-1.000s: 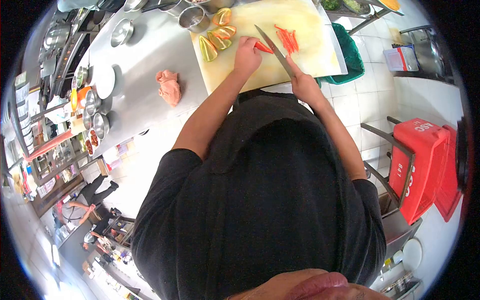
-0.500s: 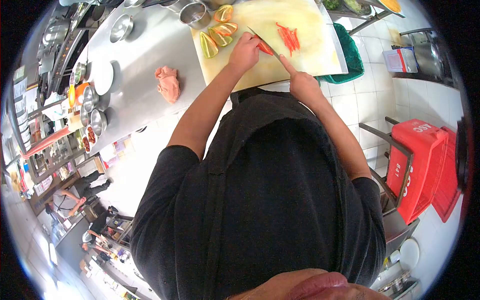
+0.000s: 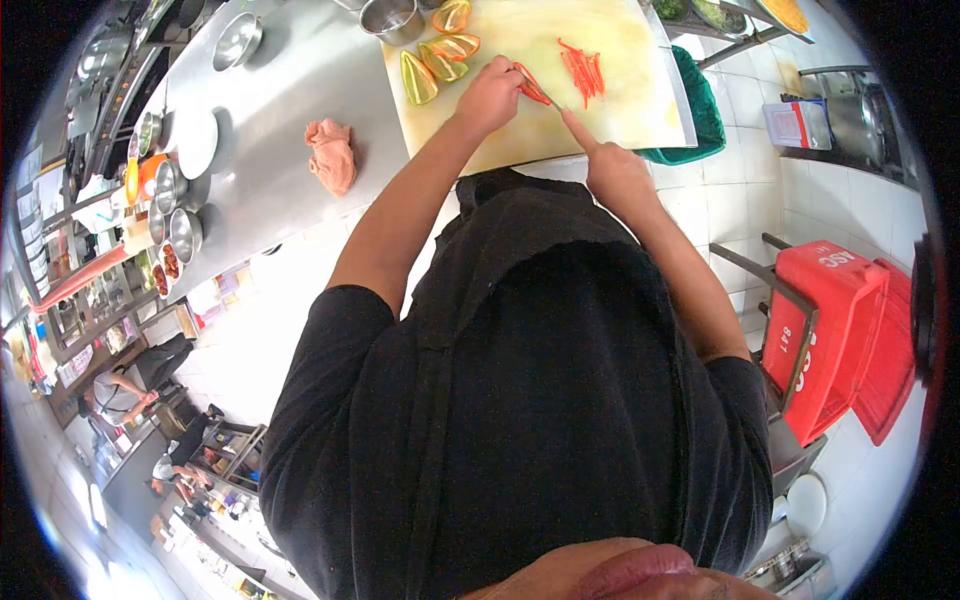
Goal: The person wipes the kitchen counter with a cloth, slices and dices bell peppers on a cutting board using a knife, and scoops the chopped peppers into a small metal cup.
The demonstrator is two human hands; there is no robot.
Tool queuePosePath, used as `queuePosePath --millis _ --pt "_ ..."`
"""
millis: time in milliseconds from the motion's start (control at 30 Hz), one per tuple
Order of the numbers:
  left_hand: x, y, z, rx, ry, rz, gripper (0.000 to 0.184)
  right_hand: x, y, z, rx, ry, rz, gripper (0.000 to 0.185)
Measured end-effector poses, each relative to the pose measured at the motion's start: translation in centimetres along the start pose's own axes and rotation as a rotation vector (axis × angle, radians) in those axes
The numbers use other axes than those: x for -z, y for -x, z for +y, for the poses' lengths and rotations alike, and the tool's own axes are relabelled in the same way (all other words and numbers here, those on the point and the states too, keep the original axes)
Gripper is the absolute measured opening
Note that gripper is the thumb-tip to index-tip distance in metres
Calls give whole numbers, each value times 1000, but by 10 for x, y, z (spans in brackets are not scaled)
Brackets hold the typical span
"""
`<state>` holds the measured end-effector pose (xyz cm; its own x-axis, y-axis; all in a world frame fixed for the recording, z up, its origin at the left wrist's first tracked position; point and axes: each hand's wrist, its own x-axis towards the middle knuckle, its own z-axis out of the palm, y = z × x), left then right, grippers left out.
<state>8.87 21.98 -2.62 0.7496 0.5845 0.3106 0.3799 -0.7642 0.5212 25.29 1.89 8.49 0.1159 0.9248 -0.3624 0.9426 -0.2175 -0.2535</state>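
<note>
My left hand (image 3: 490, 97) is closed, its fingertips holding a red pepper piece (image 3: 534, 86) down on the pale cutting board (image 3: 480, 150). My right hand (image 3: 618, 172) grips a knife, with its index finger stretched along the top. A short length of the knife's blade (image 3: 558, 105) shows against the pepper piece; the rest of the blade is hard to make out. Thin red pepper strips (image 3: 582, 72) lie in a small pile to the right. Green-and-orange pepper wedges (image 3: 421, 78) rest on the board left of my left hand.
A crumpled pinkish cloth (image 3: 331, 157) lies on the steel counter (image 3: 270, 130). Metal bowls (image 3: 238, 42) and a white plate (image 3: 199, 142) stand further left. A green bin (image 3: 700, 110) is beside the board, and a red bin (image 3: 820, 330) stands at right. Two people are in the background.
The knife blade has shifted from lying long across the pepper to mostly out of sight at it. My right hand has moved slightly right and down; the left stays on the pepper piece.
</note>
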Motion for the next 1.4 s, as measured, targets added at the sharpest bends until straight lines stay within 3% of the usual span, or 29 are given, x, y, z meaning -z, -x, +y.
queuePosePath --millis 233,367,867,967,1100,1267,1400 --pt "-3 -2 -1 -32 -36 21 12 1 7 -2 -25 34 20 91" --pt "-8 1 -1 -28 -31 -2 14 -36 -25 13 13 -74 60 90" --pt "-4 5 -2 -32 48 106 15 3 -5 3 -65 -51 -94 93" --pt "-3 4 2 -22 40 83 16 -27 -36 15 -50 -101 -36 93" --pt "2 7 1 -27 64 62 17 -6 -40 10 -35 -87 -14 92" --pt "0 11 2 -11 45 80 17 9 0 1 -36 -70 -51 88" --pt "0 13 3 0 46 101 16 -26 -20 12 6 -115 8 89"
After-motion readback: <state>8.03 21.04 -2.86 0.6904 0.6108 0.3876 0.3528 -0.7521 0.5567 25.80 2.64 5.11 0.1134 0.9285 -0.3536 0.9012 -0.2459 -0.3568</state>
